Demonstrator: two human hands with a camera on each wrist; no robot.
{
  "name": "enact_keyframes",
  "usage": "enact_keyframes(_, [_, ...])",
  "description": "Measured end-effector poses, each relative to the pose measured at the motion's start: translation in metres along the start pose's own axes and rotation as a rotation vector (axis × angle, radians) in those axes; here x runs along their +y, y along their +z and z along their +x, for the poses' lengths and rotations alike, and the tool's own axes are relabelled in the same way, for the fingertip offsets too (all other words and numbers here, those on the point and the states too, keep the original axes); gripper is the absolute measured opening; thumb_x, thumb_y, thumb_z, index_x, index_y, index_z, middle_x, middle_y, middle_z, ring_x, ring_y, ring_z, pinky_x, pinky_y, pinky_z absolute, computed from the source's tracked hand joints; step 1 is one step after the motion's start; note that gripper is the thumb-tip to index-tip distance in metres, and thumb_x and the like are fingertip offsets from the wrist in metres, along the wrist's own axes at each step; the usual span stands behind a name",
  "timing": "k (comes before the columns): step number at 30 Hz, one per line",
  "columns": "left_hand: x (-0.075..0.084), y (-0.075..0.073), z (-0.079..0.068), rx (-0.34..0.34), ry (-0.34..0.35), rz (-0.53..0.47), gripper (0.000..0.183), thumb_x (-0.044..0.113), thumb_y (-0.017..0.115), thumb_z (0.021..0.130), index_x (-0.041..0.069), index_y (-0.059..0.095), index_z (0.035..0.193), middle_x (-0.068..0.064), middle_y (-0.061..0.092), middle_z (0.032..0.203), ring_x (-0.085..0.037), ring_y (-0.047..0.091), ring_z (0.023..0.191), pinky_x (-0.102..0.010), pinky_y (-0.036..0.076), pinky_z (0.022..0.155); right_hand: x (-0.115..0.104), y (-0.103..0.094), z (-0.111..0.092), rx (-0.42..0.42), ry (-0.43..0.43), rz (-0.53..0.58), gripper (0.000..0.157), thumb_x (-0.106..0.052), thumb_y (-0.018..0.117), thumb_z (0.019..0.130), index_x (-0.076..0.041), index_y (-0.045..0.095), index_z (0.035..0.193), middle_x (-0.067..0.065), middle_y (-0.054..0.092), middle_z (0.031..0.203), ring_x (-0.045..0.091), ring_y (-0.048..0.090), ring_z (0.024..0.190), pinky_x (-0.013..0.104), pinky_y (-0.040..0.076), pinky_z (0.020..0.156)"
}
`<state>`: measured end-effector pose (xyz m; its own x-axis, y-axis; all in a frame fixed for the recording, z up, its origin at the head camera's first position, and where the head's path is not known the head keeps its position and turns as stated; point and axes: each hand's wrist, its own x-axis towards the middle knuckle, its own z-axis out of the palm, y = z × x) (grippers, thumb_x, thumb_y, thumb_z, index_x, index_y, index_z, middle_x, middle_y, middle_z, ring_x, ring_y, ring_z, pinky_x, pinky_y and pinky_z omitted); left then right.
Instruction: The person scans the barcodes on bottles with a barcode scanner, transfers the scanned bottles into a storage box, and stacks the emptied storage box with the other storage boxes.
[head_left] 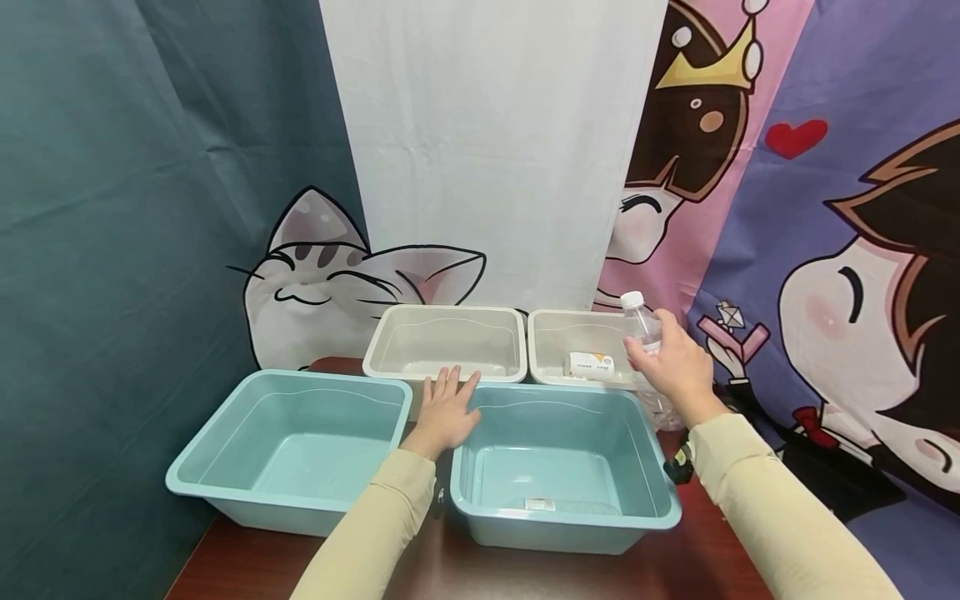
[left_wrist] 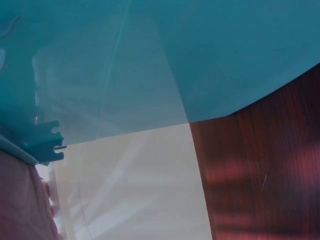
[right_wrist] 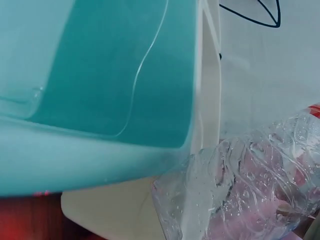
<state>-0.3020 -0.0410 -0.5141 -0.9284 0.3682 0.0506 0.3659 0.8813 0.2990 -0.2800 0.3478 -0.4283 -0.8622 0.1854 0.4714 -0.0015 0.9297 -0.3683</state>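
Bottle (head_left: 642, 325) gripped by right hand (head_left: 678, 367), one o'clock of right basin (head_left: 555, 535); left hand (head_left: 446, 417), fingers spread; print on white cylinder (head_left: 590, 365) illegible; table (head_left: 577, 577) reddish-brown.

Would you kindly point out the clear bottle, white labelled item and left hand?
Clear bottle (right_wrist: 235, 182), right wrist view: on its ridged body.
White labelled item (head_left: 589, 365), head view: on its side.
Left hand (head_left: 444, 417), head view: back of the hand.

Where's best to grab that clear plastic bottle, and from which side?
I'd take the clear plastic bottle by its body, below the white cap, from the right, as the right hand does. It's cap up, the body's ridges should aid grip, and the nearer light blue plastic tub lies mostly to its left.
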Motion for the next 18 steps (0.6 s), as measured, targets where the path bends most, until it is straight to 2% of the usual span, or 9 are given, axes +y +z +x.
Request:
enact_keyframes(10, [0.0,-0.001,0.0,-0.003,0.0,-0.007,0.068,0.038,0.047,0.101,0.022,0.025,0.163,-0.018,0.012,0.168,-0.036,0.0,0.156,-0.057,-0.006,0.122,-0.013,-0.006,0.006,0.0,0.025,0.015,0.073,-0.067,0.054,0.092,-0.013,0.042,0.14,0.024,0.064,0.11,0.044,0.063,0.082,0.055,0.047,0.059])
enact_keyframes(18, [0.001,0.0,0.0,-0.006,-0.006,0.006,0.068,0.039,0.047,0.101,0.023,0.024,0.163,-0.017,0.011,0.169,-0.036,0.0,0.156,-0.057,-0.005,0.122,-0.018,-0.001,0.009,0.059,0.073,0.082,0.07,-0.066,0.054,0.092,-0.015,0.044,0.137,0.023,0.066,0.109,0.046,0.063,0.084,0.058,0.046,0.062])
